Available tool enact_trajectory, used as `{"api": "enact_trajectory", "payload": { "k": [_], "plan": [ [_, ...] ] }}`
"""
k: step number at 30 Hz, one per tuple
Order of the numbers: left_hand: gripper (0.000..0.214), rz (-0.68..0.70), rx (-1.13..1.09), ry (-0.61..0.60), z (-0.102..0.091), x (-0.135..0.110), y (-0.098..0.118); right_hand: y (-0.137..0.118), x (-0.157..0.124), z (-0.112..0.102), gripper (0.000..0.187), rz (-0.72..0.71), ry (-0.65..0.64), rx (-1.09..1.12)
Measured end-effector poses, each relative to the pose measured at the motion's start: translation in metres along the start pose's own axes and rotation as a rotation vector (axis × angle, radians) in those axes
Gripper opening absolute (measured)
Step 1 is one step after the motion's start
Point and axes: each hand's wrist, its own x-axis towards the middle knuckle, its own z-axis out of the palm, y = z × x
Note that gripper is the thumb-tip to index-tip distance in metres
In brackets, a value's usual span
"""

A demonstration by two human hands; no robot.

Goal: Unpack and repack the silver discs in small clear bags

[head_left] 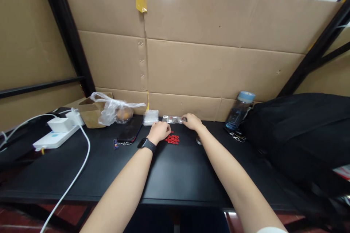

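Note:
My left hand (160,131), with a black watch on its wrist, rests closed on the black table (169,171) beside a small pile of red pieces (172,138). What its fingers hold is hidden. My right hand (192,121) reaches further back. Its fingers pinch the end of a small clear plastic bag (172,119) that lies by the cardboard wall. A stack of clear bags (151,117) sits just left of that.
A white power strip (53,139) with chargers and a white cable (82,160) lies at the left. Behind it stand a brown paper bag and a plastic bag with food (117,111). A black phone (130,131), a blue-capped bottle (240,109), keys (237,137) and a black backpack (300,134) are also here.

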Motion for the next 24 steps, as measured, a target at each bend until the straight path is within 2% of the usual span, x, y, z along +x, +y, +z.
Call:
{"api": "enact_trajectory", "payload": {
  "k": [3,5,8,10,15,24],
  "plan": [
    [0.013,-0.011,-0.003,0.012,0.003,0.001,-0.001,0.019,-0.021,-0.011,0.028,-0.058,-0.012,0.08],
    [0.015,-0.019,-0.006,0.03,0.006,0.001,-0.001,0.035,-0.04,-0.02,0.031,-0.075,-0.095,0.149],
    [0.016,-0.026,-0.026,0.061,0.008,0.003,0.002,0.055,-0.071,-0.031,0.058,-0.02,-0.267,0.222],
    [0.014,-0.027,-0.055,0.104,0.008,0.003,0.006,0.064,-0.087,-0.033,0.065,-0.013,-0.306,0.261],
    [0.008,-0.006,-0.127,0.163,0.006,0.002,0.016,0.069,-0.1,-0.024,0.05,-0.022,-0.233,0.293],
    [0.013,0.08,-0.204,0.174,0.008,-0.001,0.031,0.07,-0.106,-0.026,0.046,-0.045,-0.187,0.394]
  ]
}}
